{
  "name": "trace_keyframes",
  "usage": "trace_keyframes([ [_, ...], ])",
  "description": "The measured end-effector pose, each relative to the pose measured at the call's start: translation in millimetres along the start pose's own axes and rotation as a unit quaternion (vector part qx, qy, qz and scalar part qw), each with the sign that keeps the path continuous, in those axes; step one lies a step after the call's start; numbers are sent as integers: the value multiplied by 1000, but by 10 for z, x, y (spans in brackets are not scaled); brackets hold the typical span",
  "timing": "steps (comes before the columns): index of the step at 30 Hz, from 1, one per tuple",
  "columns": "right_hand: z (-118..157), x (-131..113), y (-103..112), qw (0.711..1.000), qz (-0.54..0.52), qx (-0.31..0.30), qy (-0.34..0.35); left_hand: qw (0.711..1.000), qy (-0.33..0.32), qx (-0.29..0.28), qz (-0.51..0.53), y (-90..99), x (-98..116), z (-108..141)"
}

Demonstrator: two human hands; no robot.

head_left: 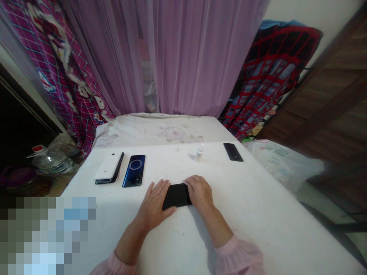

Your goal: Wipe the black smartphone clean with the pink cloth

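Note:
A black phone (177,195) lies sideways on the white-covered table. My left hand (155,202) rests over its left end, fingers stretched out and thumb along the near edge. Around its right end my right hand (201,192) is closed, with fingertips at the upper right corner. Left of my hands is a blue phone (133,171) with a ring on its back. Beside that sits a stack of phones with a white one (109,166) on top. Beyond my right hand stands a small clear bottle (199,152). Another dark phone (233,152) lies near the right edge.
The table cover (172,248) has a floral part at the far end, against purple curtains (195,57). A large water bottle (54,159) stands off the left side. White plastic bags (286,164) are beyond the right edge. Pixelation hides the lower left corner.

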State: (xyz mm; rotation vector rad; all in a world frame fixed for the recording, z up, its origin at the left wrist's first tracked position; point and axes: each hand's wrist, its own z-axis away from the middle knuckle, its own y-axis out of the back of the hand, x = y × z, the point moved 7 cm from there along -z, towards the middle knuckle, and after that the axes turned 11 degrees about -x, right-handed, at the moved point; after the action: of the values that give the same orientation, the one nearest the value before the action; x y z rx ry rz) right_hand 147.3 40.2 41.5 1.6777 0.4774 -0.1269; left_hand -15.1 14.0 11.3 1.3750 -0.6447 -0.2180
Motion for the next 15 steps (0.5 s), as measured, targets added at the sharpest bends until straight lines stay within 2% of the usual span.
trace_keyframes([
  [3,-62,-296,-98,999,-4,-31,38,1000,-1,0,-5,1,10,-1],
  [5,-72,-339,-108,998,-9,-43,41,1000,0,0,-7,6,16,-1],
  [7,-60,-227,-65,999,-11,-47,18,1000,2,-2,-6,10,16,-1],
  [12,10,249,110,995,-11,-34,-91,1000,-1,2,3,18,12,-1],
  [15,20,214,106,996,-6,-31,-86,1000,0,10,-1,18,13,-1],
])
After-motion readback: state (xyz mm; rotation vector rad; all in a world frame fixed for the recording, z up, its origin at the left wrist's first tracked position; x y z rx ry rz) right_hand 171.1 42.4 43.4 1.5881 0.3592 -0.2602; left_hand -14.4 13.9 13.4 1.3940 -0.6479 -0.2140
